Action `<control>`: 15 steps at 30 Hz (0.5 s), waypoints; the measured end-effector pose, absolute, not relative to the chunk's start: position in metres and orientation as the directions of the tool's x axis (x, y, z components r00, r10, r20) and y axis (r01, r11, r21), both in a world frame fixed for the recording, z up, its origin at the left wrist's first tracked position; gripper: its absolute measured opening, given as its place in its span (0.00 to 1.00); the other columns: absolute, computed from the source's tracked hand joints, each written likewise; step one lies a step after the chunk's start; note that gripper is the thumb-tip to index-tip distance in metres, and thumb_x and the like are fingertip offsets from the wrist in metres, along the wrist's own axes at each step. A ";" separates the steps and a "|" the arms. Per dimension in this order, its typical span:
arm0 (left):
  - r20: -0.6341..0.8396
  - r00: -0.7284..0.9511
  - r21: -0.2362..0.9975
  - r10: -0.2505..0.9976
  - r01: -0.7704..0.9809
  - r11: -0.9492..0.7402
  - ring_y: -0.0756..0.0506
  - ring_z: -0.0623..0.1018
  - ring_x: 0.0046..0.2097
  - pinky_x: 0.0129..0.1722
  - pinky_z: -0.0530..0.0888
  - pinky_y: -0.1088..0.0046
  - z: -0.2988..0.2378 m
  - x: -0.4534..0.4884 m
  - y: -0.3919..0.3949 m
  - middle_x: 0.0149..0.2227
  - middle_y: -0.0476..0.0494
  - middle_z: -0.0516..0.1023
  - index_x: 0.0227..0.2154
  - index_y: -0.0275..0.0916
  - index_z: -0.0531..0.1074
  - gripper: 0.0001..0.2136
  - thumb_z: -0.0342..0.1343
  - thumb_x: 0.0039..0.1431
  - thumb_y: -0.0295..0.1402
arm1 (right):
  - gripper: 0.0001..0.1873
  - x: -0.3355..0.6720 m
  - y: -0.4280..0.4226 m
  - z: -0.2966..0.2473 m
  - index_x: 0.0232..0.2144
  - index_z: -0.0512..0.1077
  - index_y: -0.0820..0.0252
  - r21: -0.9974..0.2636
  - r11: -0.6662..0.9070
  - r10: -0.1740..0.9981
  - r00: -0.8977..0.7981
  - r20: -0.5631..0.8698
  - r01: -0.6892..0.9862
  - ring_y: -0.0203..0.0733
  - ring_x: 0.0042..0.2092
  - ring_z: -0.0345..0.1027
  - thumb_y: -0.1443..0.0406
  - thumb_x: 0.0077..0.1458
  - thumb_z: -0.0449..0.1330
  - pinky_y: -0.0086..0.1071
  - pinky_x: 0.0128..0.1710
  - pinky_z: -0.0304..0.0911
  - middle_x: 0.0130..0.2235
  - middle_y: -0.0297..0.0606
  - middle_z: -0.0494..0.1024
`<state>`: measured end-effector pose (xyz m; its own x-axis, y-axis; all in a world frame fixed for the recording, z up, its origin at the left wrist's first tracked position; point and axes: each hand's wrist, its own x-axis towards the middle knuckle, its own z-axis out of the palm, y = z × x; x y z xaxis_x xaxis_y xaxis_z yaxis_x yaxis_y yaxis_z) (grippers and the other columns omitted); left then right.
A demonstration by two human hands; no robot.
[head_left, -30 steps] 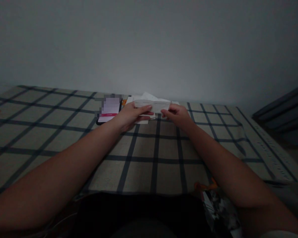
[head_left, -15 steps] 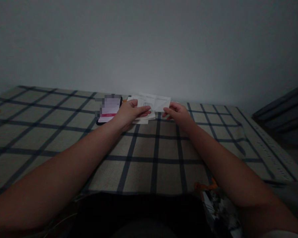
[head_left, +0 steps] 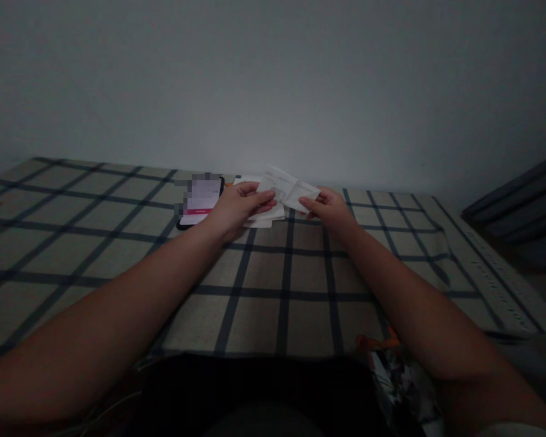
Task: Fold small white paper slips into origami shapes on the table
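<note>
A white sheet of paper (head_left: pixel 286 186) with faint print is held up between both hands at the far side of a checked cloth (head_left: pixel 264 273). My left hand (head_left: pixel 241 206) pinches its left edge with fingers closed. My right hand (head_left: pixel 327 207) pinches its right lower corner. The sheet tilts, its left end raised. Under it lies a small stack of white papers (head_left: pixel 266 213) on the cloth.
A phone (head_left: pixel 201 200) with a lit pink-and-white screen lies left of the papers. A plain wall rises just behind. A dark striped object (head_left: pixel 519 209) sits at the right. A patterned bag or cloth (head_left: pixel 400 376) lies near my right elbow.
The sheet lay folded and low between the hands a second ago; it then opened flat, and now it is lifted and tilted, with my right hand gripping its corner.
</note>
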<state>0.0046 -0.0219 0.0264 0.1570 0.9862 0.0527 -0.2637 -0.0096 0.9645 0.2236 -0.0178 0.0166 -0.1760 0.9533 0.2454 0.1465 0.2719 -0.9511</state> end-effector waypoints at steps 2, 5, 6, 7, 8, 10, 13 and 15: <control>0.049 0.158 0.954 0.986 -0.301 0.000 0.51 0.81 0.37 0.46 0.77 0.76 0.026 0.004 -0.021 0.38 0.44 0.81 0.35 0.35 0.78 0.12 0.70 0.46 0.29 | 0.21 0.224 -0.017 0.017 0.39 0.74 0.61 -0.953 0.268 0.956 -0.163 0.245 0.143 0.36 0.33 0.70 0.53 0.47 0.67 0.28 0.26 0.66 0.39 0.40 0.79; 0.053 0.138 0.953 0.989 -0.303 -0.009 0.51 0.81 0.37 0.47 0.77 0.75 0.024 0.003 -0.018 0.37 0.44 0.82 0.34 0.35 0.78 0.12 0.70 0.46 0.31 | 0.21 0.224 -0.016 0.016 0.40 0.74 0.60 -0.956 0.258 0.957 -0.171 0.233 0.140 0.36 0.34 0.71 0.53 0.48 0.66 0.27 0.27 0.66 0.41 0.39 0.79; 0.055 0.130 0.955 0.990 -0.298 -0.014 0.51 0.81 0.37 0.47 0.77 0.75 0.023 0.003 -0.017 0.37 0.44 0.81 0.34 0.35 0.78 0.12 0.70 0.45 0.32 | 0.21 0.224 -0.015 0.016 0.39 0.74 0.60 -0.956 0.254 0.958 -0.170 0.229 0.144 0.36 0.34 0.71 0.52 0.48 0.66 0.27 0.27 0.66 0.39 0.39 0.79; 0.057 0.122 0.957 0.991 -0.289 -0.020 0.51 0.81 0.37 0.46 0.77 0.75 0.022 0.003 -0.016 0.36 0.44 0.81 0.33 0.35 0.78 0.13 0.71 0.44 0.32 | 0.20 0.224 -0.015 0.016 0.38 0.74 0.60 -0.956 0.254 0.959 -0.167 0.229 0.149 0.36 0.33 0.72 0.52 0.48 0.66 0.27 0.27 0.66 0.37 0.38 0.79; 0.061 0.110 0.961 0.992 -0.275 -0.029 0.51 0.80 0.37 0.45 0.77 0.75 0.022 0.002 -0.015 0.35 0.45 0.81 0.32 0.35 0.78 0.13 0.71 0.43 0.33 | 0.19 0.224 -0.015 0.015 0.35 0.74 0.61 -0.953 0.259 0.959 -0.161 0.235 0.155 0.36 0.33 0.72 0.52 0.48 0.66 0.27 0.27 0.66 0.34 0.38 0.79; 0.078 0.086 0.973 0.993 -0.225 -0.057 0.51 0.80 0.35 0.41 0.77 0.76 0.021 0.002 -0.013 0.33 0.46 0.81 0.31 0.35 0.79 0.13 0.72 0.42 0.35 | 0.18 0.224 -0.015 0.015 0.31 0.73 0.61 -0.940 0.293 0.952 -0.149 0.268 0.177 0.36 0.31 0.71 0.52 0.49 0.66 0.27 0.27 0.65 0.29 0.36 0.77; 0.125 0.071 0.988 0.990 -0.100 -0.118 0.52 0.77 0.31 0.34 0.75 0.77 0.021 0.000 -0.014 0.30 0.46 0.80 0.30 0.35 0.79 0.14 0.71 0.42 0.39 | 0.17 0.224 -0.017 0.017 0.31 0.73 0.60 -0.897 0.376 0.925 -0.161 0.345 0.233 0.35 0.29 0.69 0.52 0.51 0.64 0.28 0.27 0.64 0.27 0.34 0.74; 0.157 0.080 0.987 0.984 -0.002 -0.158 0.52 0.76 0.29 0.29 0.72 0.78 0.023 -0.001 -0.016 0.28 0.46 0.79 0.29 0.35 0.79 0.15 0.70 0.44 0.41 | 0.17 0.225 -0.020 0.019 0.31 0.73 0.60 -0.854 0.435 0.899 -0.182 0.398 0.284 0.35 0.29 0.68 0.51 0.53 0.63 0.29 0.28 0.63 0.27 0.33 0.73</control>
<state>-0.0012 -0.0162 0.0230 0.0796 0.9843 0.1575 -0.0020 -0.1578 0.9875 0.2248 -0.0196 0.0188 -0.1820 0.8993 0.3977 0.2843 0.4353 -0.8542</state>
